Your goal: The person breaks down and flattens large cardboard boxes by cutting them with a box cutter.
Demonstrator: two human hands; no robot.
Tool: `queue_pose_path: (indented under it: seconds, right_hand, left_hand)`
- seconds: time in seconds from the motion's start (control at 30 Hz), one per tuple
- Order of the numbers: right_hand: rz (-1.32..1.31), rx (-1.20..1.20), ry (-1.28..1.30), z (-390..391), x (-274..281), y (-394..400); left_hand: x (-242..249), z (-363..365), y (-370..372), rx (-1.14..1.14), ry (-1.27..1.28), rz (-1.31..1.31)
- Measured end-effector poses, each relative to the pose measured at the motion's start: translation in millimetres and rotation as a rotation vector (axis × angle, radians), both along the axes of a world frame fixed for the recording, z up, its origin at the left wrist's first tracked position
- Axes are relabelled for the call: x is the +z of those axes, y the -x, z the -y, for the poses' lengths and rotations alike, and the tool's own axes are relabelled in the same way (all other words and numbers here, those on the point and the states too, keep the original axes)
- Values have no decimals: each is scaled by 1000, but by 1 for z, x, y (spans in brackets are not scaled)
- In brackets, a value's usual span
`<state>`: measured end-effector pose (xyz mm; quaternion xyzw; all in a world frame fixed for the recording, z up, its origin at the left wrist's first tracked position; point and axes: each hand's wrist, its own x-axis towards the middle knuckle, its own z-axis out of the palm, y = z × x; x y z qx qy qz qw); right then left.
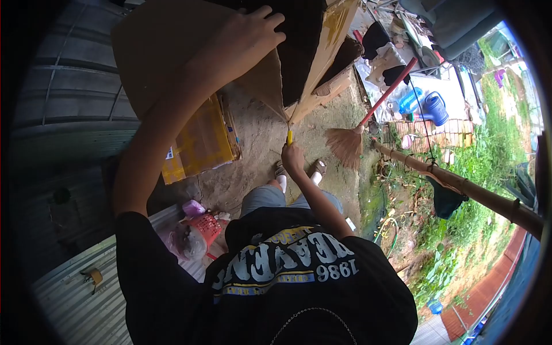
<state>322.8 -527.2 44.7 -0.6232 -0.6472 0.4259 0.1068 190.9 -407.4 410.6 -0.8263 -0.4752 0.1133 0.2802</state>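
Observation:
A large brown cardboard box (pixel 167 46) stands up in front of me, its flaps spread and its inside dark. My left hand (pixel 253 35) reaches over the upper part of a flap, with the fingers curled round its edge. Lower down, my right hand (pixel 293 158) is closed round a yellow utility knife (pixel 289 137). The knife points up at the box's lower corner, where the flap edges meet. Its blade is too small to make out clearly. Yellowish tape (pixel 332 31) runs along the right-hand flap.
A flattened taped carton (pixel 201 141) lies on the concrete at left. A red-handled broom (pixel 348 141) stands at right, near a bamboo pole (pixel 437 171) and a blue watering can (pixel 435 109). Close by on the left is a red basket (pixel 207 227).

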Motion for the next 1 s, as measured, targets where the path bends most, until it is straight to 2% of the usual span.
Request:
queue_pose_path:
  seconds: [0.1, 0.23, 0.3, 0.37, 0.43, 0.5, 0.6, 0.63, 0.7, 0.73, 0.77, 0.87, 0.93, 1.0]
  right_hand:
    - [2, -64, 26, 2, 13, 10]
    - [-3, -74, 66, 8, 22, 18]
    - [50, -107, 56, 4, 19, 24]
    - [70, -135, 2, -4, 13, 31]
    - [-33, -108, 203, -17, 15, 33]
    - [-27, -58, 184, -17, 25, 31]
    - [113, 18, -83, 9, 8, 33]
    - [110, 18, -98, 10, 11, 34]
    - [66, -78, 72, 12, 15, 38]
    - [66, -85, -58, 10, 16, 41]
    - [64, -95, -51, 3, 23, 44]
    - [-173, -156, 397, -35, 34, 47]
    - [-158, -132, 361, -31, 35, 46]
    - [-128, -103, 394, -23, 37, 44]
  left_hand:
    - [-1, -8, 6, -64, -22, 18]
    - [24, -16, 9, -202, -56, 108]
    - [26, -16, 9, -59, 69, 39]
    - [20, -12, 14, -112, 42, 63]
    - [16, -9, 20, -155, 11, 91]
    - [14, -11, 25, -125, 39, 99]
    - [17, -22, 31, -180, 40, 160]
    - [24, -23, 32, -180, 26, 155]
    - [34, -26, 32, -77, 175, 179]
    - [35, -21, 33, -82, 180, 173]
    - [36, -16, 35, -52, 186, 154]
    - [27, -12, 36, 22, 189, 151]
    - [10, -11, 47, 77, 185, 173]
    - [-2, -15, 70, -172, 86, 264]
